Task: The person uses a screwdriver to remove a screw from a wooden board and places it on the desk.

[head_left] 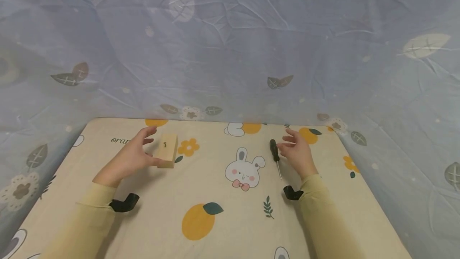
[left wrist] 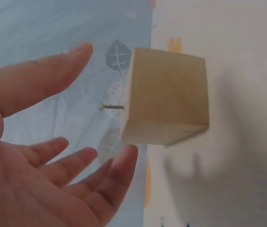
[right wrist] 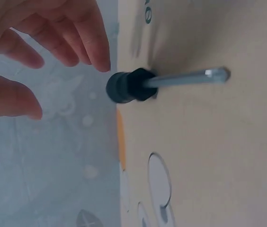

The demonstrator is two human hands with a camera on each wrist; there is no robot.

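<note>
– Yellow left sleeve (head_left: 77, 223) nearest us, running up to a black curved fitting (head_left: 125, 203), and beyond it the left hand (head_left: 131, 157)!

– What's it got?

– Nothing in its grasp! Thumb and fingers are spread wide, and just to their right sits the wooden block (head_left: 171, 151), resting on the printed cloth (head_left: 151, 231).

– Any contact?

– At the wrist view, there's a clear gap between thumb (left wrist: 43, 78) and block. One fingertip comes right up to the lower edge; whether it touches, I cannot tell. And a screw (left wrist: 113, 107) stands out of the top face, its head towards the hollow of the hand!

– Across the middle now: a printed rabbit (head_left: 242, 171), then the screwdriver (head_left: 274, 152), lying on the cloth, black handle at the far end, metal shaft (right wrist: 185, 79) pointing back towards the person.

– Right hand (head_left: 299, 157) just beyond that handle, on its right! Fingers loosely bent, thumb apart from them, gripping nothing; the nearest fingertip hangs just beside the handle.

– And at the far right, the other yellow sleeve (head_left: 328, 219), a second black fitting (head_left: 292, 193) by its cuff.
</note>
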